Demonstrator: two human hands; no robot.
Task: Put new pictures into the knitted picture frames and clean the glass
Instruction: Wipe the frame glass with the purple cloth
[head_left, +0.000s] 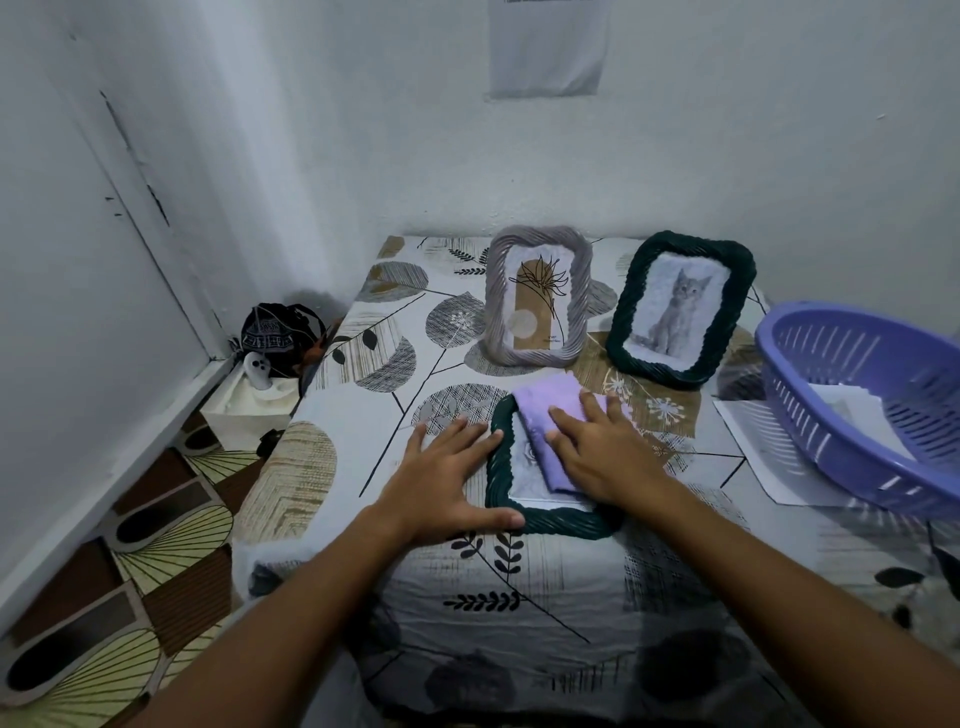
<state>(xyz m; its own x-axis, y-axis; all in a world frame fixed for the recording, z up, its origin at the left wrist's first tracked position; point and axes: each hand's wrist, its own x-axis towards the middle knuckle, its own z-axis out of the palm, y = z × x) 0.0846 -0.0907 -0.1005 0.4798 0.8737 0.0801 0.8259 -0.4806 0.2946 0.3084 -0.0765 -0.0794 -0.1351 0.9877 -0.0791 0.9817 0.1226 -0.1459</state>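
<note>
I am wiping the glass of the dark green frame (550, 522) that lies flat on the table (519, 613), just below the middle of the picture. My right hand (597, 457) lies flat with straight fingers and presses the purple cloth (545, 415) down on the glass. It does not grab the cloth. My left hand (447, 478) is flat too and rests at the frame's left edge, so the frame stays put. I think I should rub gently and reach every corner. Two more frames stand up behind it.
</note>
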